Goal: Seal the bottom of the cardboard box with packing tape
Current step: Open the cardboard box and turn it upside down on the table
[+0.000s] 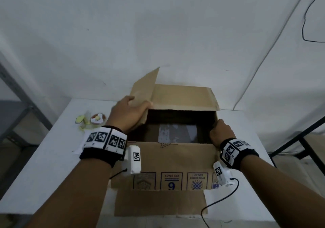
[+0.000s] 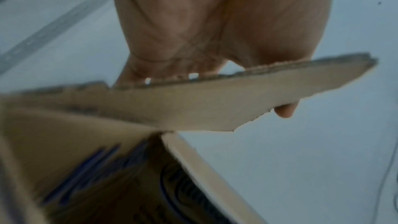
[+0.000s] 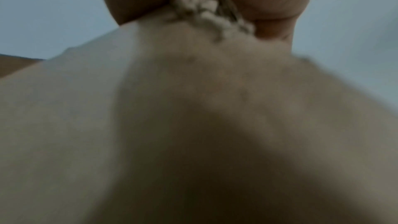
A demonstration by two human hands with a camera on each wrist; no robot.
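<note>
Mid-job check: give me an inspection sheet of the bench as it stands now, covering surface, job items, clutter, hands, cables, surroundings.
Surface: white table, box near its front edge.
Job's things: cardboard box with flaps open; shiny patch on the inside floor; no tape roll seen.
Clutter: small yellow and white items left of the box.
Hands: left hand holds the left flap; right hand grips the right edge.
Cables: black lead from the right wrist; black wire on the wall.
Surroundings: white wall, metal frames at both sides.

Cardboard box [image 1: 175, 159] near wall, print upside down: "MAX STACK" over big "6"; next panel "AVOID DIRECT SUNLIGHT" with crossed-sun sign. Other panels unreadable. Blue lettering in left wrist view too blurred.
</note>
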